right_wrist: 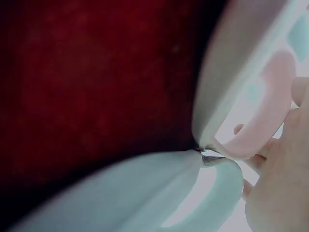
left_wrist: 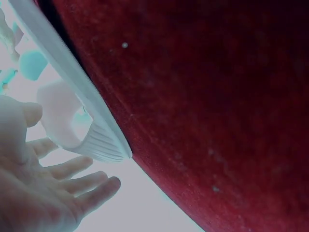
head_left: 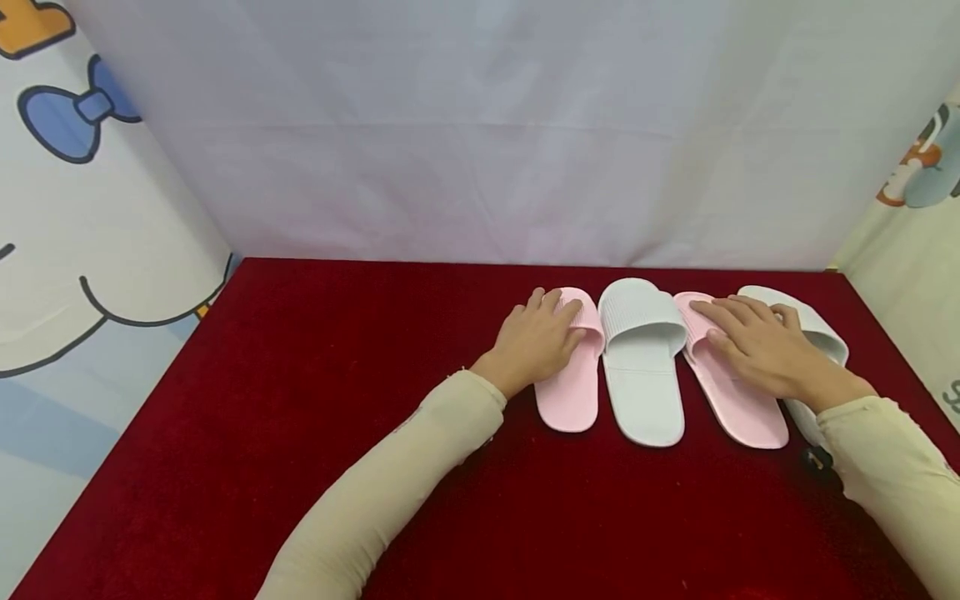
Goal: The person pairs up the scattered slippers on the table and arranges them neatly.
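Two pink slippers and two white slippers lie in a row, toes away from me, on the right half of the table. My left hand point(head_left: 534, 343) is over the left edge of the leftmost pink slipper point(head_left: 570, 404), fingers spread near its ribbed strap. In the left wrist view these fingers are extended beside the strap point(left_wrist: 102, 145). Over the other pink slipper point(head_left: 753, 421) is my right hand point(head_left: 768, 346), fingers loosely bent across its strap point(right_wrist: 273, 111). A white slipper point(head_left: 643, 396) sits between the pink ones. The other white slipper point(head_left: 783, 302) is partly hidden by my right hand and sleeve.
Dark red cloth point(head_left: 360, 358) covers the table, extending left of the slippers. A pale curtain point(head_left: 450, 150) hangs behind it, with printed cloth point(head_left: 97, 225) at the left side. A small black object point(head_left: 817, 458) is beside my right sleeve.
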Action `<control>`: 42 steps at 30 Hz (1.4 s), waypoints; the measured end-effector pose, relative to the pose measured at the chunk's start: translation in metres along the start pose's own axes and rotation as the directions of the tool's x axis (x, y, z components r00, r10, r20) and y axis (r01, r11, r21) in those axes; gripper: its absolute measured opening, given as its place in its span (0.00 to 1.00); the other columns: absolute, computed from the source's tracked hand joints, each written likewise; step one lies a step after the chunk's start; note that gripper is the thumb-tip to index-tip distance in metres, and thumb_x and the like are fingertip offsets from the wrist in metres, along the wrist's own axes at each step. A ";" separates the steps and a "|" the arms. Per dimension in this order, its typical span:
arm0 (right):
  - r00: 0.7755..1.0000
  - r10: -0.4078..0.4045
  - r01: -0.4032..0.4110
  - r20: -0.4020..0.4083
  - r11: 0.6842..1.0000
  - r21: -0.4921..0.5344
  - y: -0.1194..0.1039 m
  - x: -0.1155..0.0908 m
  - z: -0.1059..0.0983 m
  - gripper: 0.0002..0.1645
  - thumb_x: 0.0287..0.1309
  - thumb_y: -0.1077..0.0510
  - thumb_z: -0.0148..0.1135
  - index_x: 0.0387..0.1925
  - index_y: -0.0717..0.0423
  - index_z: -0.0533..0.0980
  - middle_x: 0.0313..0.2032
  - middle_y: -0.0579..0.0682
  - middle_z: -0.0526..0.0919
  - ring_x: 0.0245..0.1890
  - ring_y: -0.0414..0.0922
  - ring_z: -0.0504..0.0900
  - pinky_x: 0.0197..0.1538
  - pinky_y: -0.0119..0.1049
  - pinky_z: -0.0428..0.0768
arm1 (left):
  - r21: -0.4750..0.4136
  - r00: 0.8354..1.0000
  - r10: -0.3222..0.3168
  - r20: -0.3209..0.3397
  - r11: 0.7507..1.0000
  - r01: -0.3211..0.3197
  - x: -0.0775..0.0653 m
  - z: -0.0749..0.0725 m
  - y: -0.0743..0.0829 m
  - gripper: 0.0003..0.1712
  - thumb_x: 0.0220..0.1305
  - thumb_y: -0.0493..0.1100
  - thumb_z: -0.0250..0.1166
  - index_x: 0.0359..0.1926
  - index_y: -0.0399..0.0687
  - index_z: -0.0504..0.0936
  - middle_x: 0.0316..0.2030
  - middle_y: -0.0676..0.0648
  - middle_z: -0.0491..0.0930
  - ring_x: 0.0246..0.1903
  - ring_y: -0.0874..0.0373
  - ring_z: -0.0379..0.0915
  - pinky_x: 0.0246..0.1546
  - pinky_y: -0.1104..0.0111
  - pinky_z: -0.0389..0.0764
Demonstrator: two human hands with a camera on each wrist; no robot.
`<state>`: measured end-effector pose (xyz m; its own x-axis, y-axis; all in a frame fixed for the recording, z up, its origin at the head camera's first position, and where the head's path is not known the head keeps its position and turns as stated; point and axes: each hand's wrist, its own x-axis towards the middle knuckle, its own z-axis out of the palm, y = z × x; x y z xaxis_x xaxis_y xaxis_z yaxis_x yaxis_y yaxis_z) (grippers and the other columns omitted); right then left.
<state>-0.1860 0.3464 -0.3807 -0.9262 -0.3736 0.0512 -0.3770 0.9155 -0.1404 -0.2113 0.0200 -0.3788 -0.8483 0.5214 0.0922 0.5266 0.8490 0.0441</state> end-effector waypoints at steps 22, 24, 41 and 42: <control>0.995 -0.087 0.088 -0.051 0.996 0.029 0.003 -0.007 0.000 0.29 0.74 0.53 0.46 0.73 0.49 0.60 0.66 0.62 0.66 0.64 0.65 0.62 0.56 0.65 0.53 | -0.066 0.999 0.027 0.036 0.998 -0.025 0.000 0.001 -0.003 0.22 0.77 0.47 0.50 0.68 0.51 0.68 0.65 0.39 0.70 0.63 0.47 0.70 0.58 0.56 0.78; 0.994 -0.093 0.095 -0.060 0.995 0.032 0.003 -0.009 0.000 0.29 0.74 0.54 0.48 0.73 0.49 0.61 0.65 0.63 0.67 0.64 0.65 0.64 0.56 0.65 0.53 | -0.075 0.999 0.031 0.039 0.997 -0.029 -0.001 0.000 -0.003 0.23 0.77 0.47 0.52 0.68 0.52 0.68 0.64 0.40 0.71 0.62 0.47 0.71 0.58 0.56 0.78; 0.981 -0.162 0.165 -0.110 0.986 0.025 -0.004 -0.032 0.003 0.31 0.72 0.56 0.51 0.74 0.46 0.60 0.64 0.62 0.69 0.61 0.63 0.67 0.54 0.64 0.54 | -0.049 0.994 0.108 0.014 0.993 -0.108 -0.022 -0.004 -0.001 0.22 0.75 0.49 0.55 0.66 0.53 0.71 0.56 0.43 0.77 0.50 0.49 0.78 0.49 0.59 0.81; 0.980 -0.163 0.167 -0.111 0.986 0.026 -0.004 -0.034 0.003 0.31 0.72 0.56 0.51 0.74 0.46 0.60 0.64 0.62 0.68 0.61 0.63 0.67 0.54 0.63 0.54 | -0.037 0.993 0.116 0.007 0.993 -0.116 -0.024 -0.004 -0.001 0.22 0.75 0.49 0.55 0.66 0.52 0.71 0.56 0.42 0.77 0.50 0.49 0.78 0.48 0.59 0.82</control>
<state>-0.1532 0.3547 -0.3849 -0.8471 -0.4992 0.1824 -0.5262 0.8361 -0.1551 -0.1914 0.0062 -0.3769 -0.7819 0.6169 0.0892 0.6228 0.7793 0.0697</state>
